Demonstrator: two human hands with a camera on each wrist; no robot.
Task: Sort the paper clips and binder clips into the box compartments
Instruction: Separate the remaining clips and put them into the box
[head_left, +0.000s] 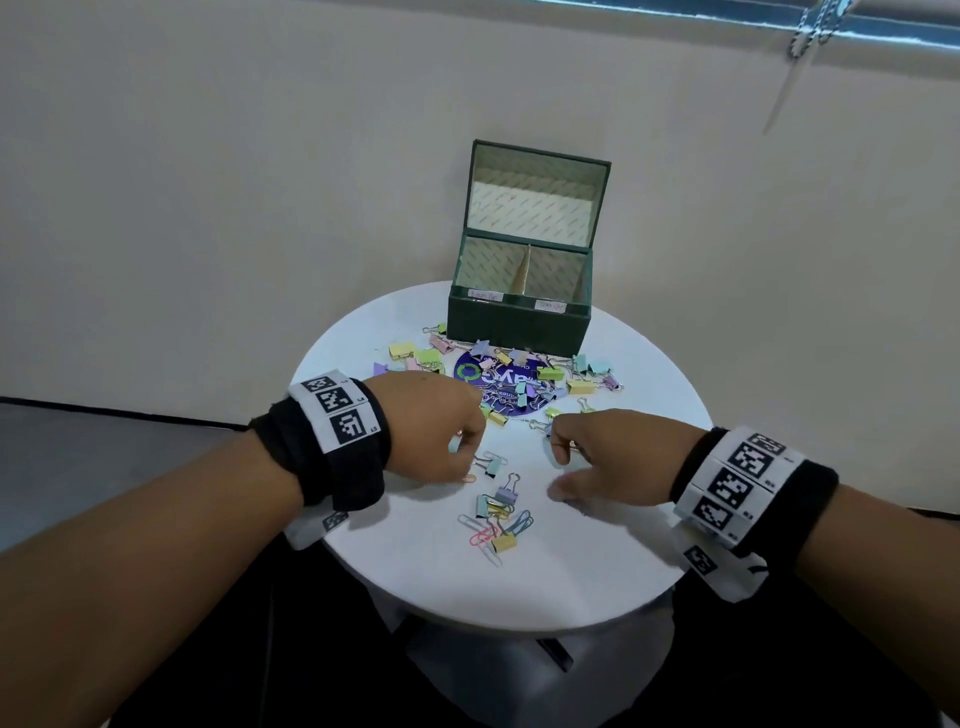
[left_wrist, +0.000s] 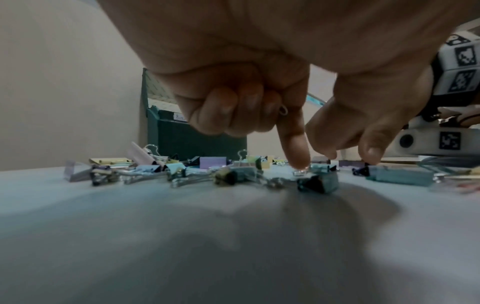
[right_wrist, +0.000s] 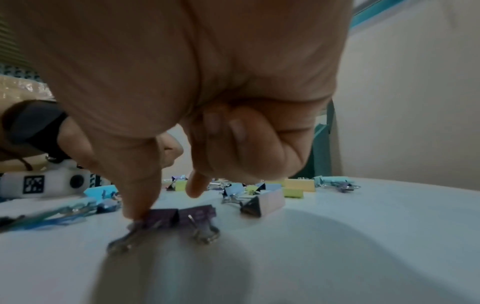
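Observation:
A green box (head_left: 519, 325) stands open at the back of the round white table (head_left: 628, 525), with two labelled compartments. Pastel binder clips (head_left: 545, 373) lie spread in front of it. A small heap of paper clips and binder clips (head_left: 498, 517) lies nearer me. My left hand (head_left: 465, 457) hovers low; three fingers are curled on a clip whose wire loop (left_wrist: 283, 110) pokes out. Its forefinger (left_wrist: 294, 144) touches a teal binder clip (left_wrist: 320, 182). My right hand (right_wrist: 166, 201) has thumb and forefinger pointing down. The thumb touches a purple binder clip (right_wrist: 162, 217) beside a second one (right_wrist: 198, 211).
A round purple sticker (head_left: 470, 371) lies under the spread of clips. The box's lid (head_left: 535, 200) stands upright against the cream wall. The table's front edge drops to a dark floor. A blind cord (head_left: 800, 36) hangs at the top right.

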